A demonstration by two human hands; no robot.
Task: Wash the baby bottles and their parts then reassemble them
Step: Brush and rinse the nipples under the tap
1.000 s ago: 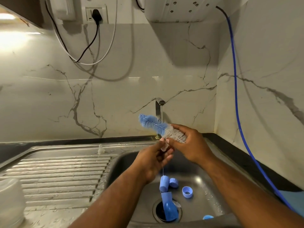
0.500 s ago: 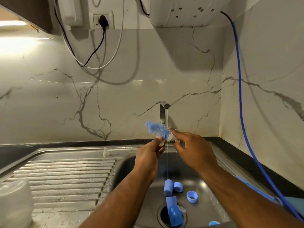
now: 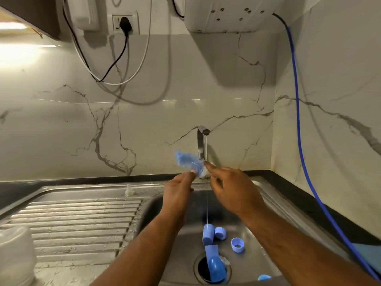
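Note:
My right hand (image 3: 231, 188) grips a bottle brush (image 3: 188, 162) with blue and white bristles, its head pointing up and left just under the tap (image 3: 203, 139). My left hand (image 3: 179, 190) pinches a small clear part at the white bristles; motion blur hides its shape. A thin stream of water falls past the hands into the sink basin (image 3: 165, 209). Blue bottle parts lie in the basin: a cap (image 3: 207, 234), a ring (image 3: 220, 233), another ring (image 3: 237, 245) and a domed cap (image 3: 215, 269) over the drain.
A clear teat (image 3: 129, 190) stands at the back of the ribbed drainboard (image 3: 78, 219). A clear plastic bottle (image 3: 14, 254) is at the bottom left. A blue hose (image 3: 299, 131) runs down the right wall. Marble walls close in behind and to the right.
Both hands have moved away from me towards the tap, still together at the brush. The brush head now looks shorter and blurred. The parts in the basin lie as before.

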